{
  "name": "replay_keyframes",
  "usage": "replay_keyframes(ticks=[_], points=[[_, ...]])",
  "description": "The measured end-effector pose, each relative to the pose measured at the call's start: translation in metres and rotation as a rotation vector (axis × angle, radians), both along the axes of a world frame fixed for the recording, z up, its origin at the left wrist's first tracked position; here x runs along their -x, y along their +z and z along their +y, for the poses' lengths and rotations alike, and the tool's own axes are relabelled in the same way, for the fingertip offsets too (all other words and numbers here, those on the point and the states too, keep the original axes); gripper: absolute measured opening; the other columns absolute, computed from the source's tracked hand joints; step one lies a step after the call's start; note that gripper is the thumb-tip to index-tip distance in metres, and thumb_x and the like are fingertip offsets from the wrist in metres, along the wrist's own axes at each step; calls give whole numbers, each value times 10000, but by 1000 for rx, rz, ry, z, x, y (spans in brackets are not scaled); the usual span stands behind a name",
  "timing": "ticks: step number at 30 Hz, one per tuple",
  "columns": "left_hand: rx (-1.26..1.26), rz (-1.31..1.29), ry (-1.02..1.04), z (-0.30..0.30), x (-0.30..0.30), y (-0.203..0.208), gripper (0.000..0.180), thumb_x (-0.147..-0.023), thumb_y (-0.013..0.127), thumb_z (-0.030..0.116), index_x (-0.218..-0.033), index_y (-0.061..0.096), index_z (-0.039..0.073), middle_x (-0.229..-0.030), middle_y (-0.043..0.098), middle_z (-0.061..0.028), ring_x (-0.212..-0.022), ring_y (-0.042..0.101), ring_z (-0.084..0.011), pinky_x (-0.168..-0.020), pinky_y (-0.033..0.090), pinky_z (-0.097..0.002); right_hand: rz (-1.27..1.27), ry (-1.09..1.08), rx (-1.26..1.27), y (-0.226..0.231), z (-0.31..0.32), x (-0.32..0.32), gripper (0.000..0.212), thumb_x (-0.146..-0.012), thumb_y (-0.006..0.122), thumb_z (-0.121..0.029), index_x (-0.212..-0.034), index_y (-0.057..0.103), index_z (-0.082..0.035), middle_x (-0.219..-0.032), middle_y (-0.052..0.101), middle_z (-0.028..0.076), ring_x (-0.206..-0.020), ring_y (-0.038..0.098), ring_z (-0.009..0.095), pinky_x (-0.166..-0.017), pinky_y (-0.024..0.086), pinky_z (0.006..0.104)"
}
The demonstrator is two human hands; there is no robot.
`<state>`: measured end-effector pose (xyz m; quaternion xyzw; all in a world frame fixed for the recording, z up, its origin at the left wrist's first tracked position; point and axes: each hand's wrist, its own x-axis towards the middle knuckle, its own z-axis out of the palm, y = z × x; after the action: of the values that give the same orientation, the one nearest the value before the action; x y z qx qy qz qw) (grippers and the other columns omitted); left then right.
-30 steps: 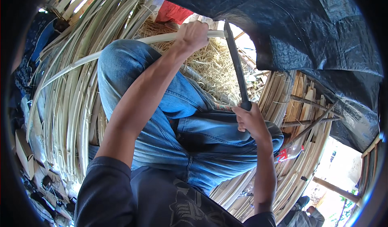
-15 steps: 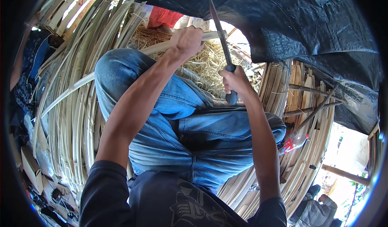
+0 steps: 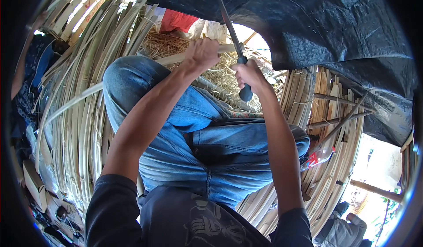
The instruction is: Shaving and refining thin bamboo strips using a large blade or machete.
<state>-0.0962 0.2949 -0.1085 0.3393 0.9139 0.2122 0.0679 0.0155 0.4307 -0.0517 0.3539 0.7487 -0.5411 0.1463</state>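
My left hand (image 3: 202, 53) is closed round a long pale bamboo strip (image 3: 172, 59), out beyond my raised left knee. The strip runs off to the left past the knee, and its short free end (image 3: 229, 48) sticks out right of my fist. In my right hand (image 3: 250, 76) is a long knife (image 3: 230, 24), gripped by its dark handle (image 3: 246, 94), with the blade pointing up and slightly left. The lower blade crosses the strip's free end just above the handle; whether it touches cannot be made out.
Long split bamboo strips (image 3: 81, 154) lie at my left, and more (image 3: 330, 172) at my right. Pale shavings (image 3: 224, 77) cover the ground ahead. A black plastic sheet (image 3: 308, 22) hangs overhead in front. A plastic bottle (image 3: 318, 158) lies by my right knee. Another person (image 3: 343, 229) is partly visible lower right.
The knife and my right hand have shifted left and a little away from me along the strip. My left hand and the strip's end have dropped slightly toward me.
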Motion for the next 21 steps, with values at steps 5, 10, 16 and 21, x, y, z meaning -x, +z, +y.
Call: replay_keyframes(ticks=[5,10,16,21], points=[[104,-108,-50,3,-7,7,146,-895,631,124,-898,710,2,-824,722,-151,-735,715,-232,-695,599,-404,24,-32,51,3,-3,-19,256,-914,619,-84,-723,452,-116,-578,431,-17,-443,415,92,-413,363,291],[80,-65,45,-12,11,-1,210,-919,573,105,-992,746,13,-963,752,-205,-862,755,-285,-770,614,-448,-56,27,59,9,-17,-68,238,-924,634,-112,-757,470,-68,-546,447,-14,-410,417,95,-375,346,270],[85,-166,99,-9,17,3,214,-901,591,102,-1008,754,15,-1044,751,-215,-983,746,-336,-851,597,-476,-176,-31,211,54,-10,-160,284,-942,664,-128,-736,479,-65,-550,488,20,-403,463,113,-355,333,300],[0,-27,70,-5,12,14,204,-906,595,107,-996,750,8,-1041,747,-223,-963,747,-343,-861,593,-472,-201,-61,128,54,0,-180,286,-952,686,-140,-764,479,-75,-559,463,-1,-411,446,94,-363,324,283]])
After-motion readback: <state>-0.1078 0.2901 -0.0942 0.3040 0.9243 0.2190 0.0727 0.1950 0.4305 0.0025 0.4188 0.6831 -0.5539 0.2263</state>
